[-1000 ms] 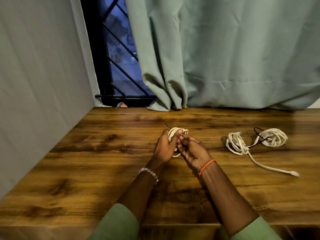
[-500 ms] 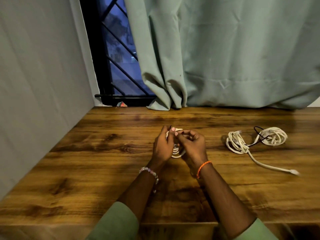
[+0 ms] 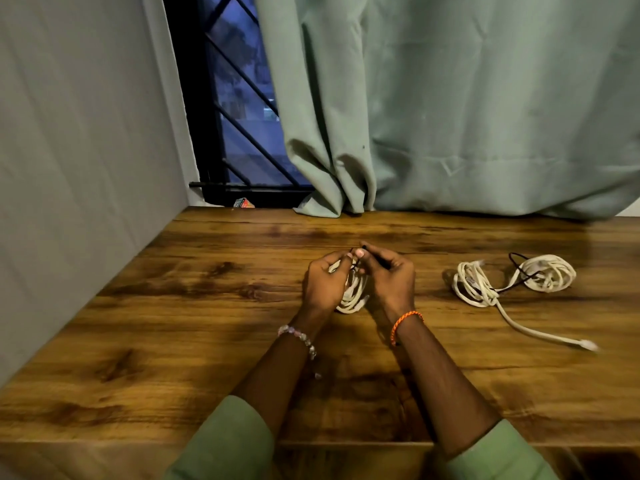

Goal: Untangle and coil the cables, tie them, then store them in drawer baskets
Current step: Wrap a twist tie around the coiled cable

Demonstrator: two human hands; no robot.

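Wooden worktop (image 3: 173,306) carries all. Untied white cables (image 3: 512,278) lie well right, tail trailing. White coil (image 3: 353,296) mid-worktop, gripped by left hand (image 3: 323,284). Right hand (image 3: 391,277) pinches thin black tie (image 3: 379,263). Risk: tie slips, loops spring loose.

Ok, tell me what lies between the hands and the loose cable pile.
Head view: only bare wooden table between the right hand and the loose cable pile.

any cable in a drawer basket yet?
No. One white coil sits between the left hand and right hand, the other cables lie loose on the table, and no basket is in view.
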